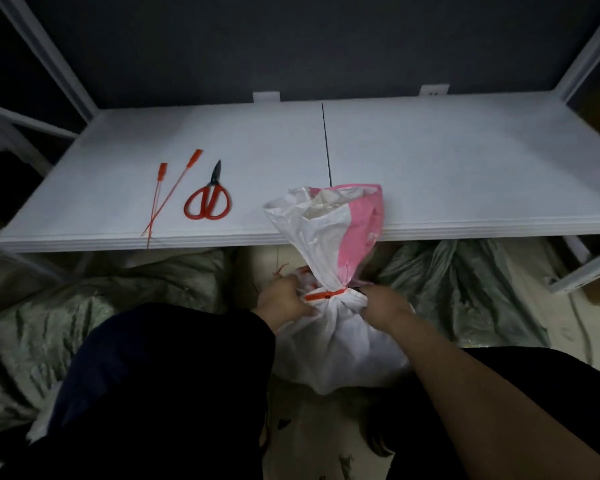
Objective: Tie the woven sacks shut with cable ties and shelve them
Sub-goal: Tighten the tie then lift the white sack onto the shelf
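On white shelf [430,168], scissors [208,199], cable ties [195,157]

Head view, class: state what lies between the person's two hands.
In the head view, the cinched neck of the white sack, ringed by an orange cable tie, lies between the left hand and right hand.

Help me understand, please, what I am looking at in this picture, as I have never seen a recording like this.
There is no machine here: a person works with bare hands. The single picture comes from a camera worn on the head, looking down. The left hand and the right hand grip the gathered neck of a white and pink sack, one on each side of an orange cable tie wrapped round it. The sack stands in front of a white shelf. On the shelf lie two spare ties and red-handled scissors. Green sacks lie underneath.
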